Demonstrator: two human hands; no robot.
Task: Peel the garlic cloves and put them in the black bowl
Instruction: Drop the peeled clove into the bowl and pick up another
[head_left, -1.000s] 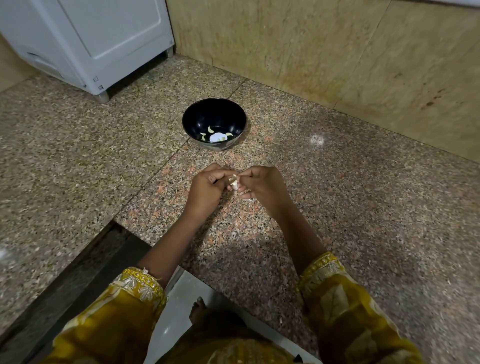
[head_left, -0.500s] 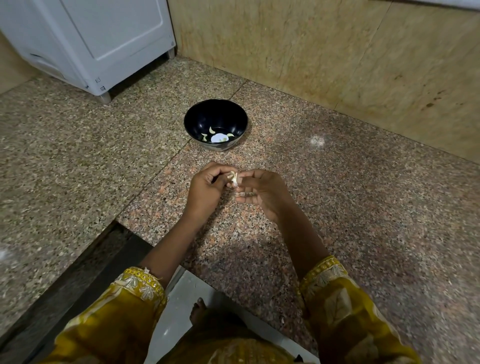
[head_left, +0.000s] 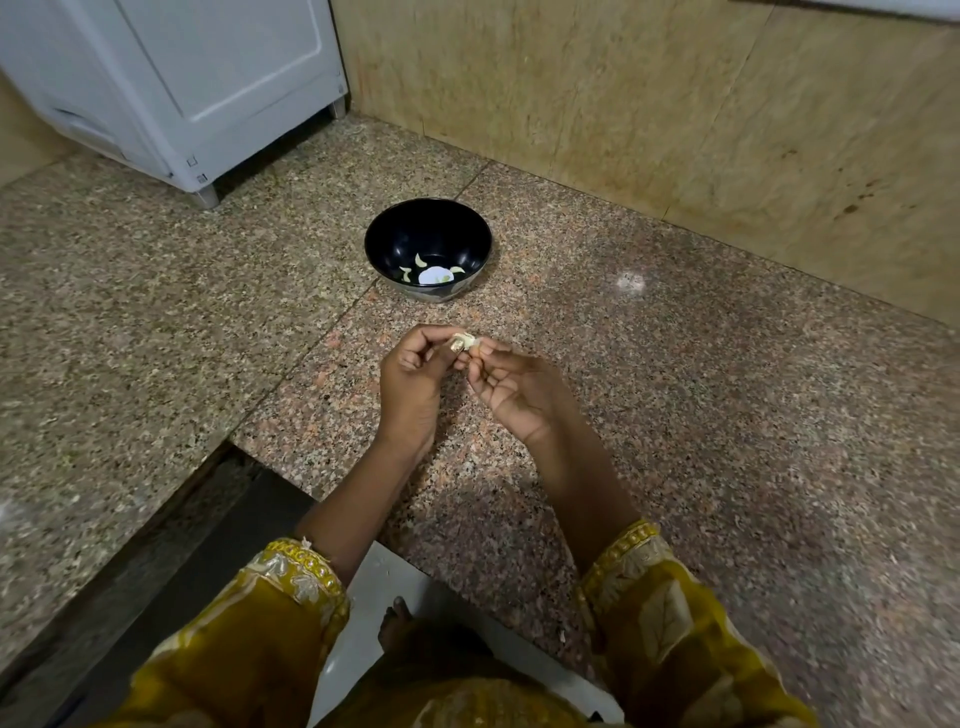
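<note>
A black bowl stands on the granite counter ahead of me, with several pale peeled garlic cloves on its bottom. Just in front of the bowl, both my hands meet over the counter. A small garlic clove with pale skin sits between the fingertips. My left hand pinches it with thumb and curled fingers. My right hand, palm turned up, pinches the clove's other side with its fingertips.
A white appliance stands at the back left. A beige tiled wall runs along the back and right. The counter drops off at its near left edge. My yellow sleeves are at the bottom.
Both hands have lifted a little and come apart slightly at the wrists. The right hand has turned palm up. The clove now shows more clearly between the fingertips.
</note>
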